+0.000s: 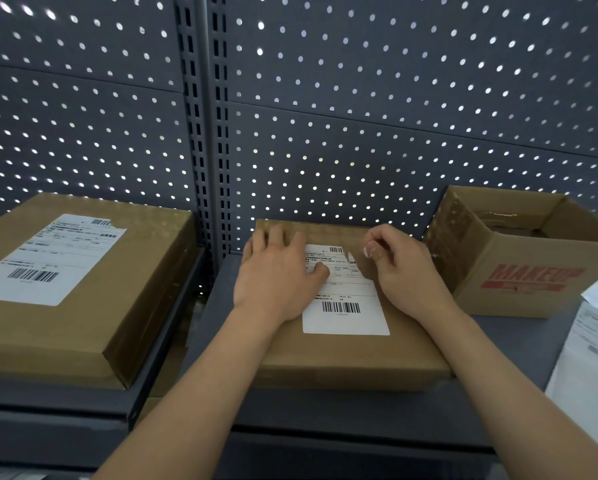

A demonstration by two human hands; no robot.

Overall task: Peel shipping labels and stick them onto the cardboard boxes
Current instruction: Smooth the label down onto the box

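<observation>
Pegboard wall (394, 98) backs a grey shelf (519, 337). A labelled box (124, 306) lies at left, an open box (519, 271) at right, and the middle box (342, 358) lies between them, well apart from both. Its shipping label (346, 317) lies flat on the lid, long axis running away from the person. The left hand (277, 271) presses the label's upper left with straight fingers. The right hand (405, 268) is curled at the ragged upper right corner; whether it pinches it cannot be told. The label's near half and the lid margins are free for smoothing.

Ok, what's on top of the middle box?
A white shipping label, the left hand pressing flat on it, the right hand by its upper right corner. Its upper left is covered.
</observation>
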